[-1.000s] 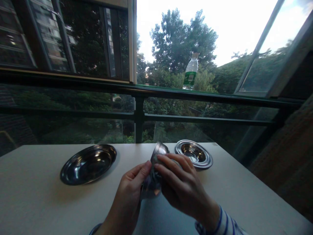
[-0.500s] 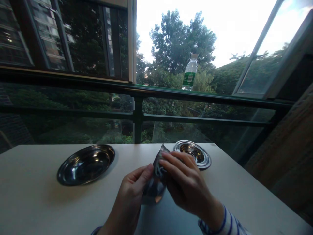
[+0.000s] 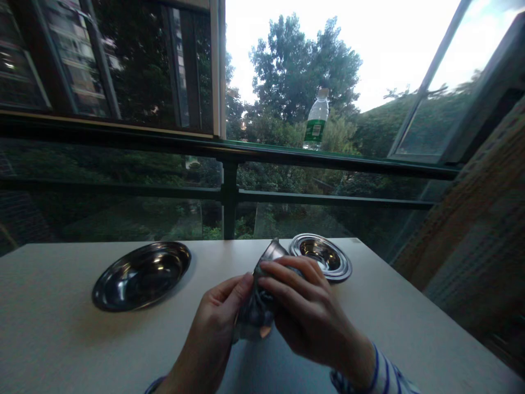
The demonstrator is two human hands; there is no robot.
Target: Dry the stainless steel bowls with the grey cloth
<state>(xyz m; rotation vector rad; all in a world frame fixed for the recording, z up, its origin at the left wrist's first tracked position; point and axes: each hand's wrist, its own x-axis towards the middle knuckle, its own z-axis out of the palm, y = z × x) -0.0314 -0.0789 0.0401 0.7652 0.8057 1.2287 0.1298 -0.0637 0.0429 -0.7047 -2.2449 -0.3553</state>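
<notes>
Between my hands, above the table, is a shiny grey, crinkled-looking thing (image 3: 256,312) with a pointed upper end and an orange spot low down. Its kind is unclear, as my fingers cover much of it. My left hand (image 3: 223,309) pinches its left edge between thumb and fingers. Across its upper right side, my right hand (image 3: 309,312) is curled with bent fingers pressed against it; whether a cloth lies under them I cannot tell. A wide oval steel dish (image 3: 141,276) rests to the left. Beyond my right hand sit nested-looking steel dishes (image 3: 342,268).
The white table (image 3: 82,350) ends at a dark green railing (image 3: 348,163) with glass panels. A clear plastic bottle (image 3: 316,123) with a green label stands on the ledge behind it. At the right hangs a patterned curtain (image 3: 463,235). Trees show outside.
My right hand shifts slightly over the grey thing, which tilts and turns a little between my hands. Both hands keep their hold. The view drifts a little to the right.
</notes>
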